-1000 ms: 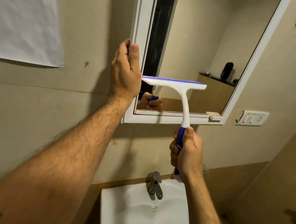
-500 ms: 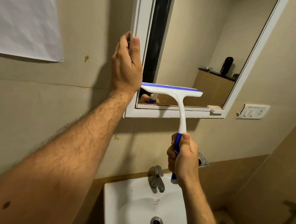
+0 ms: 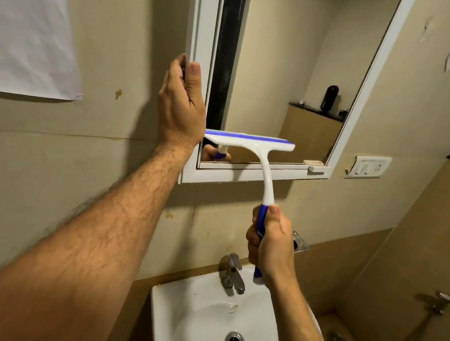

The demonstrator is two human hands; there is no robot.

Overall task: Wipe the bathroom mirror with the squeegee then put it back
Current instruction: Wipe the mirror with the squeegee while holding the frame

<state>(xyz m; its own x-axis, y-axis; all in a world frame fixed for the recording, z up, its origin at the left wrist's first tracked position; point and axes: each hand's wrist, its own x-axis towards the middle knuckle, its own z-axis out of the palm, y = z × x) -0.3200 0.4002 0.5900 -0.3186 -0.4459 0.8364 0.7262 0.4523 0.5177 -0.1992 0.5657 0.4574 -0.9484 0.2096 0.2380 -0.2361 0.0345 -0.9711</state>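
Note:
The mirror [image 3: 288, 77] hangs on the wall in a white frame [image 3: 244, 175]. My left hand [image 3: 181, 108] grips the frame's left edge, thumb on the front and fingers behind it. My right hand [image 3: 271, 240] is wrapped round the blue grip of the white squeegee [image 3: 261, 156]. Its blue-edged blade lies level against the glass near the mirror's bottom left, just above the lower frame. The hand and handle are reflected under the blade.
A white sink [image 3: 174, 313] with a steel tap [image 3: 233, 273] sits below my hands. A switch plate [image 3: 367, 167] is on the wall right of the mirror, a paper sheet [image 3: 30, 37] at upper left. More taps [image 3: 435, 309] sit low on the right wall.
My right hand has drawn the squeegee down the glass toward the lower frame. My left hand has kept its hold on the frame's left edge.

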